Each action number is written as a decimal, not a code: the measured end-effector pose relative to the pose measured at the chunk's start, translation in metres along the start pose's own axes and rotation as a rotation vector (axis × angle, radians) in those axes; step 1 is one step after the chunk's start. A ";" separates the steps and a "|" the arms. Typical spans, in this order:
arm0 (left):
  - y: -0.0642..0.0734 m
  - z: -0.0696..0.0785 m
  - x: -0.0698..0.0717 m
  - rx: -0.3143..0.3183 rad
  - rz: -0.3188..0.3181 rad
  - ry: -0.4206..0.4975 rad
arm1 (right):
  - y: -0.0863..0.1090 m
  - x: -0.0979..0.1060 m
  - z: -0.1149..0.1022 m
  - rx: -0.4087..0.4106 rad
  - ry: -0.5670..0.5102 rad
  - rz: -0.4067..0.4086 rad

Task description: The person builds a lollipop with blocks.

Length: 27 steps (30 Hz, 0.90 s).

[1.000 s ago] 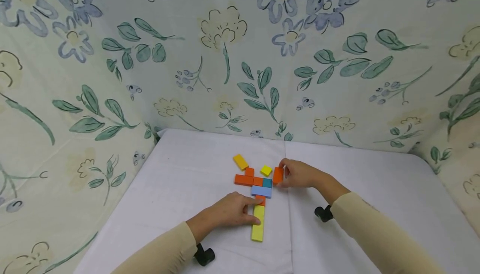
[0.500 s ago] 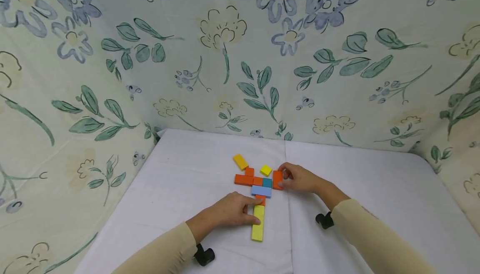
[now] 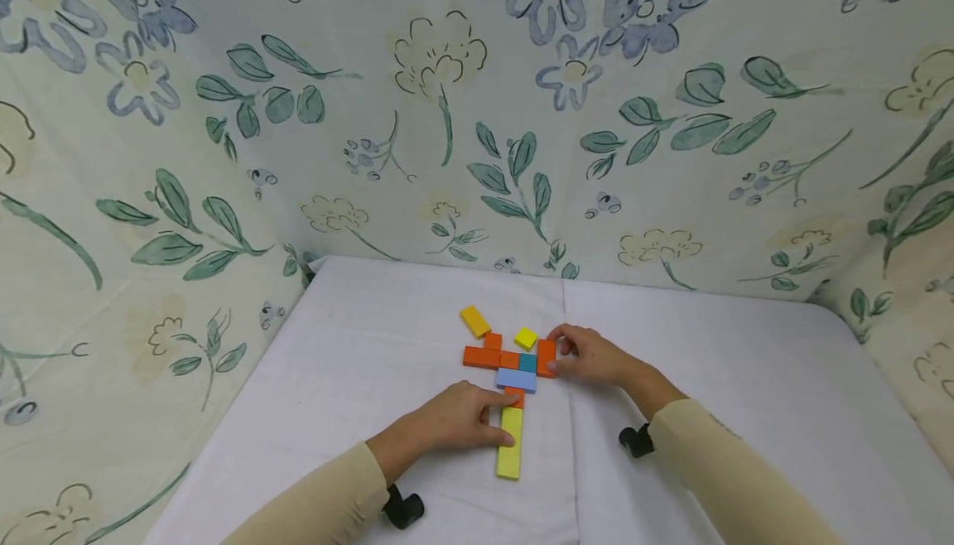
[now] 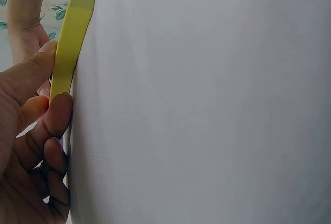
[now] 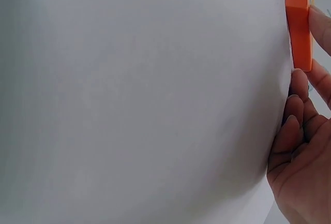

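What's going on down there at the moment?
A person is arranging coloured blocks on a white-covered table. The right hand pinches a red-orange block right beside the teal block. The left hand touches the near blocks, its thumb at the long yellow block. On the far side, an amber block and a small yellow block lie askew to the others.

Long beige left sleeve [image 3: 313,491] and matching right sleeve [image 3: 734,470] — the latter faintly marked — with a small black, round-ended device [image 3: 405,509] behind each hand [image 3: 464,417].
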State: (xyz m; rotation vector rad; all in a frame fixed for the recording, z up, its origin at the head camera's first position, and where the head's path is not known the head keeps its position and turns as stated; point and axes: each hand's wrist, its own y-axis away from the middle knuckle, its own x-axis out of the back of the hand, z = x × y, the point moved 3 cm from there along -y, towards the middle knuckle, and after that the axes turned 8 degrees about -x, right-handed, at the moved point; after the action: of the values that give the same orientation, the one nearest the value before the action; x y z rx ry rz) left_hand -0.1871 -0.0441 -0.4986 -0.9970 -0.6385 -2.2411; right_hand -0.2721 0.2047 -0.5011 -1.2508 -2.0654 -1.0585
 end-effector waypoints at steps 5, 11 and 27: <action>0.000 -0.001 -0.001 0.007 0.007 0.007 | 0.002 -0.001 -0.002 -0.016 0.004 0.012; 0.000 -0.002 -0.001 0.010 0.008 0.018 | 0.002 -0.001 -0.006 -0.061 0.014 -0.004; 0.000 -0.003 0.001 -0.001 0.029 0.047 | 0.000 0.003 -0.009 -0.133 -0.008 -0.052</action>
State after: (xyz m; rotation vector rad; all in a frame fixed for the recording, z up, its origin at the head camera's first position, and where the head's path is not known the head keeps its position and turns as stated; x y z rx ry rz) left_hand -0.1885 -0.0463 -0.4997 -0.9454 -0.5982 -2.2331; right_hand -0.2734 0.1986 -0.4936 -1.2727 -2.0729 -1.2340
